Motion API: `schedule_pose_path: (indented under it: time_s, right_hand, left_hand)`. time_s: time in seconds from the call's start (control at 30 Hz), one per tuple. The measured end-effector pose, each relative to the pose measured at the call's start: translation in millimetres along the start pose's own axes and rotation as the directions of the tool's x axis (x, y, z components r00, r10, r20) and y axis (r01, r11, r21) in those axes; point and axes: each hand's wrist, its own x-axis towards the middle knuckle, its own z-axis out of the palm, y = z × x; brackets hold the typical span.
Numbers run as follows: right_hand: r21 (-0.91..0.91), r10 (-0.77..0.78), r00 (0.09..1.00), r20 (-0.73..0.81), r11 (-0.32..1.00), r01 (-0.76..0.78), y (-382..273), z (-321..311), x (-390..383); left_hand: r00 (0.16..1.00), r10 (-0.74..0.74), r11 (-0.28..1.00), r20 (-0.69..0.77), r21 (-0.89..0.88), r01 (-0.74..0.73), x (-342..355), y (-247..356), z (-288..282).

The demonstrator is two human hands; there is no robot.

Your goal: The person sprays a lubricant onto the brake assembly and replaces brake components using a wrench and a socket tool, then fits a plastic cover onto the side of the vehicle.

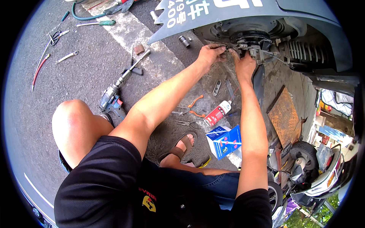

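Observation:
I am crouched at a grey vehicle's wheel well, where a dark hub assembly (254,40) sits beside a ribbed, spring-like part (304,51) under the painted panel (228,9). My left hand (211,55) reaches to the left side of the assembly, its thumb and fingers pinched on a small part too small to make out. My right hand (244,66) is just right of it, below the hub, with fingers curled up into the mechanism and partly hidden; what they grip cannot be made out. A thin cable (277,57) runs from the assembly.
On the ground lie a power tool (111,104), a wrench (66,56), a socket (184,41), pliers (184,123), a spray can (216,114), a blue box (224,140), and several other tools. A rusty plate (285,114) and scooters (315,174) stand at right.

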Motion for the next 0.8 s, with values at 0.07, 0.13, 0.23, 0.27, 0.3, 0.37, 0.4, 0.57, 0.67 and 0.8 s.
schedule_pose_path:
  time_s: [0.07, 0.13, 0.23, 0.27, 0.3, 0.37, 0.4, 0.57, 0.67, 0.8]
  right_hand:
    - [-0.013, -0.001, 1.0, -0.006, 1.0, 0.001, 2, 0, 0]
    - [-0.002, -0.004, 1.0, -0.022, 1.0, 0.004, 6, 1, 0]
    - [-0.015, -0.012, 1.0, -0.02, 1.0, 0.012, 8, 3, -1]
    - [-0.015, -0.013, 1.0, -0.02, 1.0, 0.013, 8, 4, 0]
    - [-0.023, -0.053, 0.997, -0.047, 0.998, 0.052, 8, 5, 0]
    - [-0.035, -0.095, 0.993, -0.074, 0.995, 0.093, 9, 6, 1]
    - [-0.034, -0.086, 0.994, -0.071, 0.996, 0.083, 10, 6, 0]
    - [-0.041, -0.095, 0.992, -0.086, 0.995, 0.092, 11, 7, 0]
    - [-0.037, -0.049, 0.998, -0.047, 0.998, 0.047, 10, 8, 1]
    - [-0.035, -0.062, 0.996, -0.063, 0.998, 0.06, 13, 9, 1]
  left_hand:
    - [1.0, 0.013, 0.999, -0.011, 0.045, -0.013, -1, 2, 3]
    - [0.999, 0.025, 0.996, -0.022, 0.089, -0.023, -4, 5, 8]
    - [0.998, -0.013, 0.99, -0.064, 0.141, 0.022, -4, 9, 10]
    - [0.997, -0.025, 0.993, -0.073, 0.114, 0.033, -4, 10, 10]
    - [0.996, -0.038, 0.995, -0.08, 0.086, 0.045, -4, 10, 11]
    - [0.996, -0.027, 0.995, -0.082, 0.093, 0.035, -6, 10, 11]
    - [0.996, -0.019, 0.994, -0.085, 0.108, 0.028, -8, 9, 12]
    - [0.994, 0.069, 0.977, -0.082, 0.206, -0.05, -9, 8, 13]
    - [0.993, 0.102, 0.971, -0.063, 0.223, -0.086, -8, 7, 11]
    - [0.988, 0.155, 0.921, -0.015, 0.364, -0.139, -5, 9, 9]
